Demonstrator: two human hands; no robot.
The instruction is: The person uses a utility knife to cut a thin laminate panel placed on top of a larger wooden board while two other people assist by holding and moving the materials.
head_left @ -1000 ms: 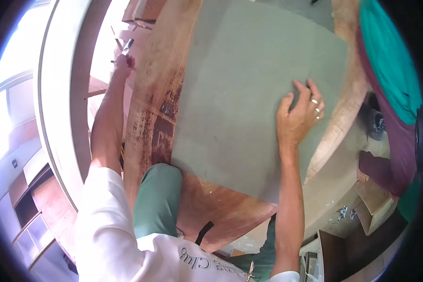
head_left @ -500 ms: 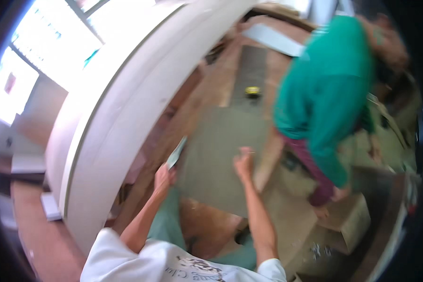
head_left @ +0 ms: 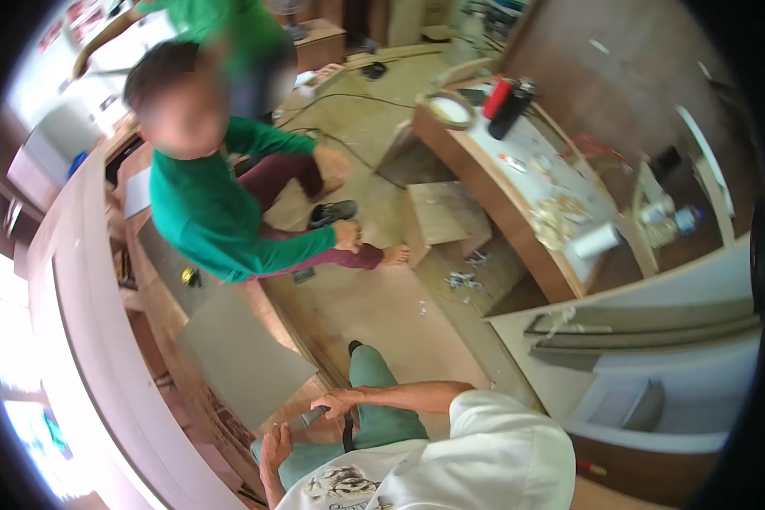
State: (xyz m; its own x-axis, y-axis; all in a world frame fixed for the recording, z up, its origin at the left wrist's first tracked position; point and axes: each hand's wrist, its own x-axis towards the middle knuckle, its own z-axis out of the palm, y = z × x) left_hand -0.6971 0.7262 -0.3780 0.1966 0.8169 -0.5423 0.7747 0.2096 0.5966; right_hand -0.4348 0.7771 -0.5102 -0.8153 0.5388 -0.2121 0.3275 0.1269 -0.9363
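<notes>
Both of my hands are in front of my lap, above my green trousers. My left hand (head_left: 274, 450) is closed round one end of a narrow, flat, blade-like tool (head_left: 304, 419), pale at one end and dark grey at the other. My right hand (head_left: 342, 400) has its fingers closed at the dark end; its exact kind is too small to tell. Beyond my hands lies a flat grey sheet (head_left: 242, 357) on brown boards. A yellow-and-black tape measure (head_left: 191, 277) sits past the sheet's far end.
A co-worker in a green top (head_left: 204, 204) stands just beyond the sheet; another person (head_left: 229, 42) is behind. A long curved white panel (head_left: 102, 365) runs along the left. On the right stand a wooden box (head_left: 446, 212), a cluttered bench (head_left: 484, 187) and an open white drawer (head_left: 680, 408).
My view has swung to the right. My right hand has come from over the grey sheet to the tool in my left hand. The co-worker has straightened and turned toward me.
</notes>
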